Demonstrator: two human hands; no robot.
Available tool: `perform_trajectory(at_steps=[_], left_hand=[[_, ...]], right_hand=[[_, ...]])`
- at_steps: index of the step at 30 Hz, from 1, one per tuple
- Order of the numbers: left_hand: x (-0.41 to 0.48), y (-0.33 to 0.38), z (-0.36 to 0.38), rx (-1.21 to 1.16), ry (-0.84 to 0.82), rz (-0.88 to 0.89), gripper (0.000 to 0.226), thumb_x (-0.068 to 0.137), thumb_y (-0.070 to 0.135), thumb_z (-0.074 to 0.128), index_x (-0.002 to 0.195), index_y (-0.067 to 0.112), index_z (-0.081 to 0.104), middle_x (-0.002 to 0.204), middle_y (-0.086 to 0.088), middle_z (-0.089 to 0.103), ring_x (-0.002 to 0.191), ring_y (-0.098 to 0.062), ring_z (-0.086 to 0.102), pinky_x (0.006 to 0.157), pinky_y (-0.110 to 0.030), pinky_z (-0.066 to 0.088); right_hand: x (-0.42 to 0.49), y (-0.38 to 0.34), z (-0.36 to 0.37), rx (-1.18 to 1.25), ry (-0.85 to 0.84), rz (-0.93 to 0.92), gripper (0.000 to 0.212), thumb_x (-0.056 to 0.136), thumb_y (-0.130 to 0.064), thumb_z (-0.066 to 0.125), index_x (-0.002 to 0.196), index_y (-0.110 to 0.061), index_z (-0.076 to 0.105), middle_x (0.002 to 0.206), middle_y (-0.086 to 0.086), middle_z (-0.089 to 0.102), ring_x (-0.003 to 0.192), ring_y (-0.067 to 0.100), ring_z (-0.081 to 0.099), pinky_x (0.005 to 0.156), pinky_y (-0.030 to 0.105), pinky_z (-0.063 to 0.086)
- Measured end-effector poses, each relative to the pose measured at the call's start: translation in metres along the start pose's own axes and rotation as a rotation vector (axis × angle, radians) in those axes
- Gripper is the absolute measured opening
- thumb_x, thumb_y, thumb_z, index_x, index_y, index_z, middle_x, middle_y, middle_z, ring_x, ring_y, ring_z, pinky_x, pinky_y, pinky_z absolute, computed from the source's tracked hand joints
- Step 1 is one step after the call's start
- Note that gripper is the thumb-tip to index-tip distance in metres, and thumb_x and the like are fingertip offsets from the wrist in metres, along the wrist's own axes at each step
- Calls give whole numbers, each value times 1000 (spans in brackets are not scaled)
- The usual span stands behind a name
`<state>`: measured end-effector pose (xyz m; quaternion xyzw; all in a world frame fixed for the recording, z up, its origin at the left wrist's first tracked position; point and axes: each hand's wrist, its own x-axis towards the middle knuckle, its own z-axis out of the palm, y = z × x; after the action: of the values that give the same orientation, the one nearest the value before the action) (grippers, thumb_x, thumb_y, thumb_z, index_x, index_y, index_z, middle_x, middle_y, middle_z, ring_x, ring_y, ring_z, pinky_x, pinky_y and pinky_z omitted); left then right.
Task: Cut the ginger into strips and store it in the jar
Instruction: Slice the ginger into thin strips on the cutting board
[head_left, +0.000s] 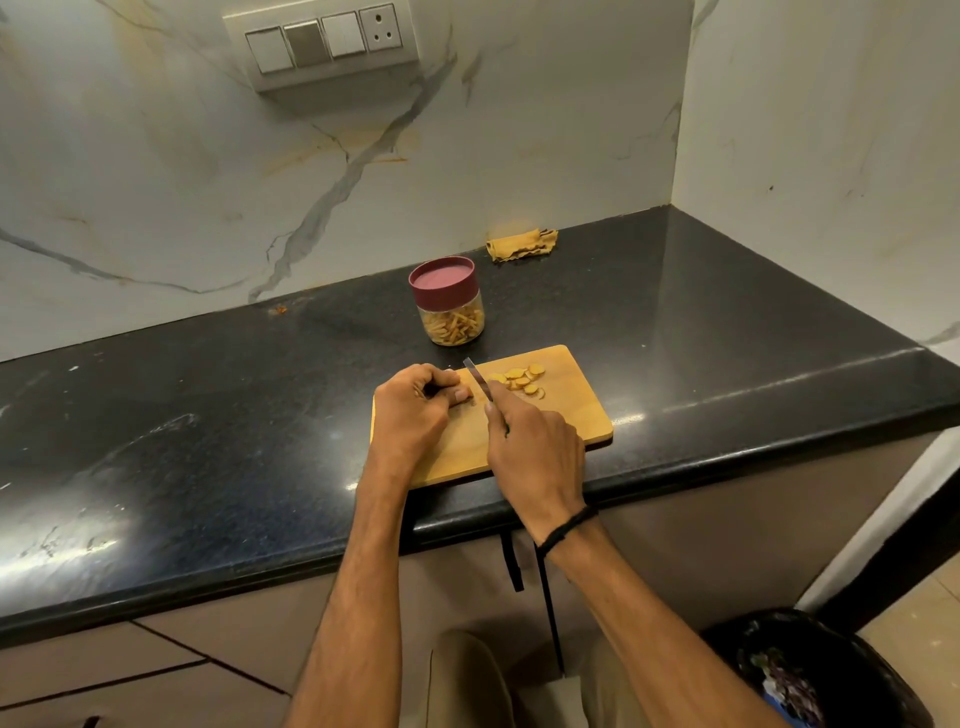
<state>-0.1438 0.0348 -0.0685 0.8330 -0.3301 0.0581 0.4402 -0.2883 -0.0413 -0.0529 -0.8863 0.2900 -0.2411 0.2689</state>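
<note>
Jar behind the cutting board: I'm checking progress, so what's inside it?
The jar has a clear wall, and pale yellow ginger strips lie piled in its lower part. The maroon lid is on and hides the space right under it.

Home kitchen. Black granite countertop (208, 441) runs into a corner, with marble-look wall panels (156, 182), a switch-and-socket plate (322, 41), cabinet fronts (156, 654) below, a wooden cutting board (571, 415), a yellow cloth (522, 245) and a lined waste bin (810, 670) on the floor.
</note>
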Motion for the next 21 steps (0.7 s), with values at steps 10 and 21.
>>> perform_trajectory(at_steps=[10, 21], left_hand=[[-3, 2, -1, -52, 20, 9, 17, 80, 11, 82, 92, 22, 76, 93, 11, 73, 90, -1, 68, 81, -10, 51], [-5, 5, -2, -35, 31, 47, 16, 81, 10, 81, 93, 20, 77, 93, 10, 72, 89, -1, 69, 79, -9, 51]], right_hand=[[1, -5, 10, -119, -28, -35, 43, 105, -36, 35, 146, -26, 36, 79, -5, 49, 70, 11, 46, 64, 25, 36], [0, -3, 15, -167, -15, -88, 43, 104, -35, 39, 146, -27, 36, 74, -5, 47, 65, 11, 46, 59, 27, 34]])
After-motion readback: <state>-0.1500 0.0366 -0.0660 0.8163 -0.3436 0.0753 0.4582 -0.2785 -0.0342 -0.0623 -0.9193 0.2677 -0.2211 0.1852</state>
